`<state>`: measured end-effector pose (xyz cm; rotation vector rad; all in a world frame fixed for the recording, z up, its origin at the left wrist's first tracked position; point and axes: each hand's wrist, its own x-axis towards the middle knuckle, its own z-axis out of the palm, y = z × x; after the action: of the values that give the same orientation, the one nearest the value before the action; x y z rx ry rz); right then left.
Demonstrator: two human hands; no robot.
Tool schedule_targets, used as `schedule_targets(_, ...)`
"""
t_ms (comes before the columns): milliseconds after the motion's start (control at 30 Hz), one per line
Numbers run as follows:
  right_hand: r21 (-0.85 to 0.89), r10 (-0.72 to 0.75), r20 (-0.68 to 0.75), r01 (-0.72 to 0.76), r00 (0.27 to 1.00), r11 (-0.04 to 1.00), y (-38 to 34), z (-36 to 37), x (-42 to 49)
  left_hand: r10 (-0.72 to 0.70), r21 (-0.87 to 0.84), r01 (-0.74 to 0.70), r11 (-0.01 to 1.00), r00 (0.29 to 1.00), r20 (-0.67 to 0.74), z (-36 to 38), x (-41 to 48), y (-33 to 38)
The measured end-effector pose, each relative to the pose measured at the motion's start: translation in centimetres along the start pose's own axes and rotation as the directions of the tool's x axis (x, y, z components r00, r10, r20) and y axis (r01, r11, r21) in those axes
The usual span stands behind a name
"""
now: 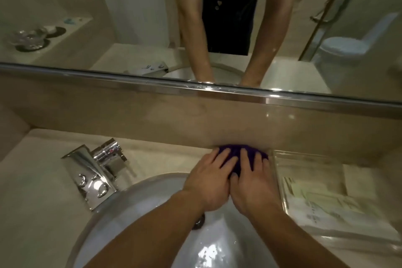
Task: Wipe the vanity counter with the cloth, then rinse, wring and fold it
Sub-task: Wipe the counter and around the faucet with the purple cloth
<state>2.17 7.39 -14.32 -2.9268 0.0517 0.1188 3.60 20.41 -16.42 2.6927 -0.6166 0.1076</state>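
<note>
A purple cloth (233, 154) lies bunched on the beige vanity counter (165, 154), pushed against the backsplash behind the sink. My left hand (210, 180) and my right hand (253, 180) lie side by side on top of it, fingers spread and fairly straight, pressing it down. Most of the cloth is hidden under the two hands. Both forearms reach over the white sink basin (139, 198).
A chrome faucet (93, 172) stands left of the basin. A clear tray (326, 185) holding printed papers sits right of my hands, touching the cloth's edge. The sink drain (199, 223) shows below my wrists. A mirror (130, 17) with a metal rail runs above the backsplash.
</note>
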Motion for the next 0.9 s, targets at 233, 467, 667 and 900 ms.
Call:
schedule_targets(233, 0.084, 0.056, -0.199, -0.040, 0.978, 0.996, -0.1, 3.5, 0.0, -0.037, -0.127, 0.035, 0.991, 0.999, -0.012, 2.8, -0.3, -0.9)
schedule_targets(467, 0.114, 0.036, -0.243, -0.009, 0.969, 0.993, -1.3, 3.7, 0.4, -0.090, -0.165, 0.072, 0.984, 0.990, -0.107, 3.2, -1.0, -1.5)
schedule_targets(667, 0.130, -0.051, -0.220, 0.081, 0.974, 0.988, -4.1, 4.6, 0.5, -0.127, -0.151, 0.099, 0.983, 0.975, -0.183, 2.5, -2.9, -3.8)
schedule_targets(900, 0.163, -0.183, -0.242, 0.225, 0.953, 0.961, -7.5, 6.2, 0.7, -0.193, -0.095, 0.175, 0.980, 0.951, -0.240, 0.5, -5.8, -7.2)
